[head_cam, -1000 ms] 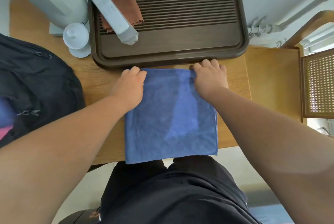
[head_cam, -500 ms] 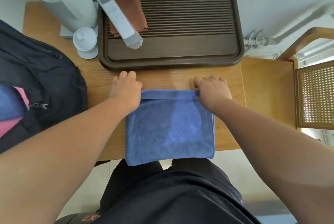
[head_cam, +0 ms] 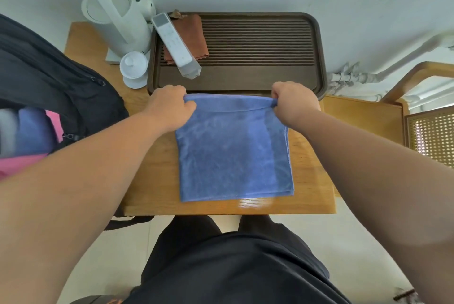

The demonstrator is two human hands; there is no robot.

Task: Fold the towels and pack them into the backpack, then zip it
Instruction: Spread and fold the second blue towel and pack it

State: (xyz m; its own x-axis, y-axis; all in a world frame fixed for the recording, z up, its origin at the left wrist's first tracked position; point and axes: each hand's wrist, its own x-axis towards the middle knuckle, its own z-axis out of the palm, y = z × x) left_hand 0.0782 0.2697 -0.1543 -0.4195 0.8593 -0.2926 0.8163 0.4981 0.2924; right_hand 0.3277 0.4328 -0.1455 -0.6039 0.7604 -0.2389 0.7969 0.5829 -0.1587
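Folding step: left hand and right hand each pinch a far corner of the blue towel; next, the far edge must meet the near edge.

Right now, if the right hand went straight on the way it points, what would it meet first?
Probably the dark tray, at its near rim just beyond the right hand; the hand may be high enough to clear it.

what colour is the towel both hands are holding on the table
Blue, plain with no pattern. The towel shows best in the head view.
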